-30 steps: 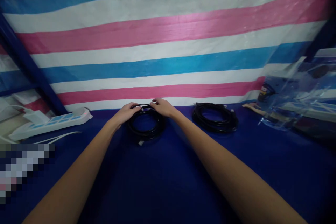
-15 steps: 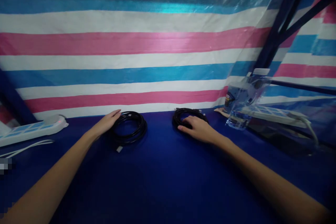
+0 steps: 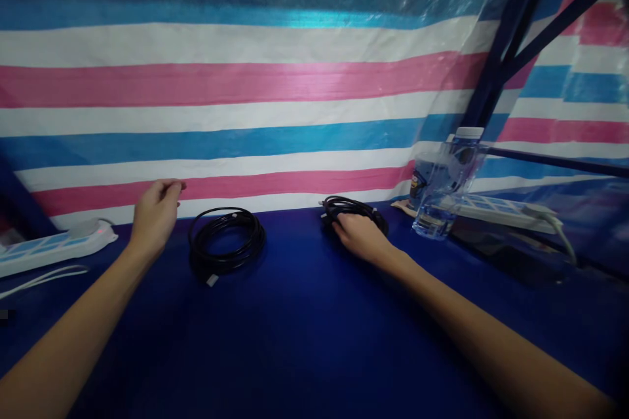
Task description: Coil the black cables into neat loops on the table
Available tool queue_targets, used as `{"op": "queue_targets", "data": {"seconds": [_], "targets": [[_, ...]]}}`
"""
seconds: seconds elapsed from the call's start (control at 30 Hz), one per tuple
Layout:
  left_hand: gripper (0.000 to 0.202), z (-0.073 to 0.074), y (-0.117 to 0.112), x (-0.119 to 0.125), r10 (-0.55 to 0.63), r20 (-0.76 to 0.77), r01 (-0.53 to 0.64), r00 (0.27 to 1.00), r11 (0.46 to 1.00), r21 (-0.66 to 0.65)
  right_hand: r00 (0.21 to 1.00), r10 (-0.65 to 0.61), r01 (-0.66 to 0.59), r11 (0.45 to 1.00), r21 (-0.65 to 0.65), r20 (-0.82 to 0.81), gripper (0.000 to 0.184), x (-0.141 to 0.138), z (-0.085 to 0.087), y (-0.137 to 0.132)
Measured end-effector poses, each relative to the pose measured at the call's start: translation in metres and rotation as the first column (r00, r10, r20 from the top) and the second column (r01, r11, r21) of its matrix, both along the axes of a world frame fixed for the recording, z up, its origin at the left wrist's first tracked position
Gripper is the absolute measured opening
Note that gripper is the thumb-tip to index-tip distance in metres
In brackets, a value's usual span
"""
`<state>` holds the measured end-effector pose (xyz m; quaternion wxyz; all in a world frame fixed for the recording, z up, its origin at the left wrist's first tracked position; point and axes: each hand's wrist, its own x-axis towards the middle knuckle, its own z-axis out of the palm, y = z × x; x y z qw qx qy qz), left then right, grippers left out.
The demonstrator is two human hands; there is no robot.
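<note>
On the blue tabletop lie two black coiled cables. The left coiled cable [image 3: 227, 240] rests flat, its silver plug pointing forward-left of me at the near side. Above and to the left of that coil, my left hand [image 3: 154, 209] is raised, apart from it, with its fingers curled in and no object showing in them. My right hand [image 3: 361, 236] reaches onto the right coiled cable [image 3: 354, 203] and its fingers close round the near side. The fingertips are partly hidden among the loops. Small connector ends stick out at that coil's far left.
At the left stands a white power strip [image 3: 63, 249] beside a thin white cord [image 3: 49, 276]. To the right are a clear water bottle [image 3: 442, 203], another power strip [image 3: 506, 213] and a dark flat object [image 3: 506, 252]. A striped plastic sheet [image 3: 246, 85] hangs behind.
My left hand has left the left coil, moving up and left while its fingers curled. My right hand has closed from lying over the right coil to gripping it. The view has shifted slightly.
</note>
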<state>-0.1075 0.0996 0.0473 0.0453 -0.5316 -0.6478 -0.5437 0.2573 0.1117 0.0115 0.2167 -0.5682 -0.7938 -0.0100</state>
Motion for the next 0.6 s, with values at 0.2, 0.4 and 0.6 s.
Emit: {"op": "queue_targets", "data": {"seconds": [0.2, 0.4, 0.6], "targets": [[0.019, 0.018, -0.031, 0.032, -0.106, 0.002, 0.104, 0.994, 0.984, 0.147, 0.88, -0.099, 0.082, 0.995, -0.056, -0.464, 0.033, 0.028, 0.04, -0.001], [0.016, 0.012, -0.04, 0.061, -0.186, 0.025, 0.186, 0.982, 0.982, 0.027, 0.571, -0.111, -0.003, 0.991, -0.137, -0.813, 0.023, 0.046, 0.058, -0.012], [0.018, -0.018, -0.064, 0.121, -0.491, -0.079, 0.463, 0.868, 0.855, -0.233, 0.301, -0.01, 0.002, 1.0, -0.01, -0.954, 0.025, 0.049, 0.067, -0.022]]}}
